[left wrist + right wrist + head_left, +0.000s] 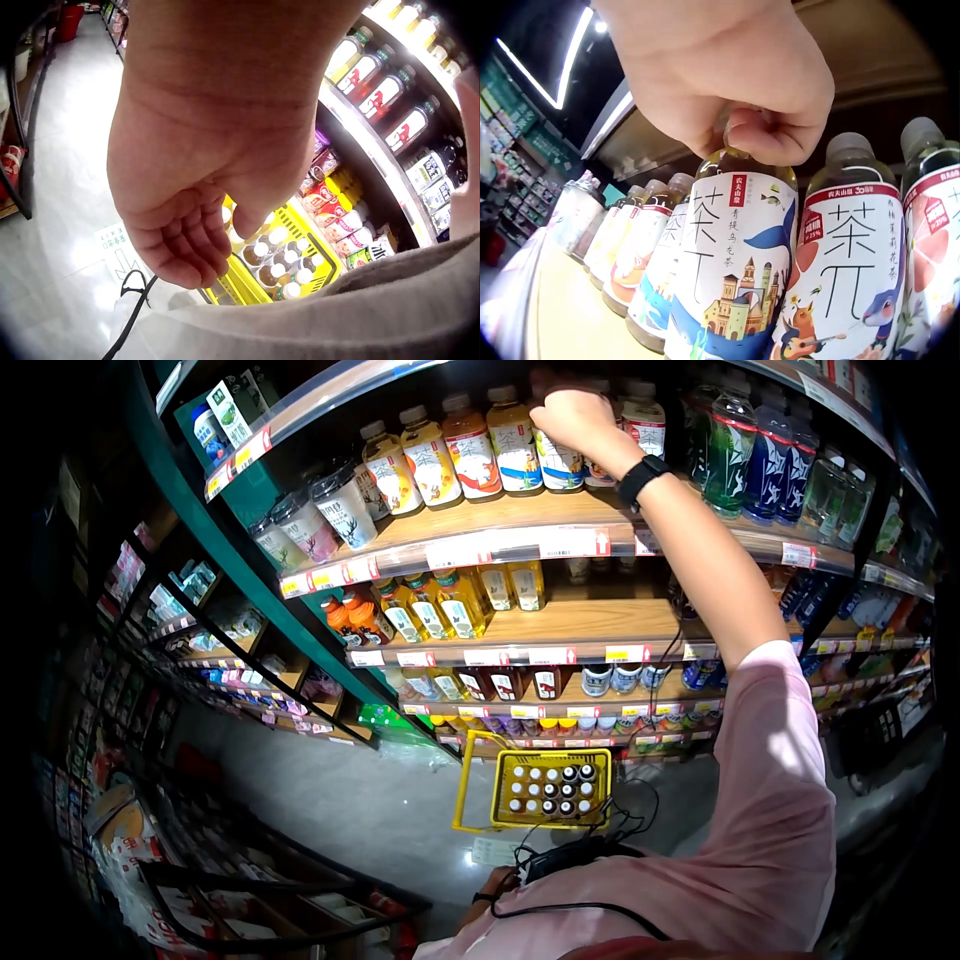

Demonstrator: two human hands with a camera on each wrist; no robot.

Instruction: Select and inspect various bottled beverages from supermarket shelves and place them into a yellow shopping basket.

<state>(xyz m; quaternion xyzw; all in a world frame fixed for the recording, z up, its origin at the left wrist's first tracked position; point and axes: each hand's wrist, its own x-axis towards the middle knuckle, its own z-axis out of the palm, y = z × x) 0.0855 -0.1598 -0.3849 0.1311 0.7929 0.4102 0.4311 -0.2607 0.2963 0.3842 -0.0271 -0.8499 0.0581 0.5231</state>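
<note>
On the top shelf stands a row of tea bottles with illustrated labels. My right hand reaches into that row; in the right wrist view the hand grips the neck of a bottle with a blue whale and castle label, its cap hidden by the fingers. A bottle with a fox and bird label is right beside it. My left hand hangs low with loosely curled fingers and holds nothing. Behind it in that view is a yellow basket with several capped bottles.
The yellow basket stands on the floor, its handle tilted left. Lower shelves hold juice bottles and cans. Blue and green bottles stand right of the tea row, cups left. Black cables hang near my waist.
</note>
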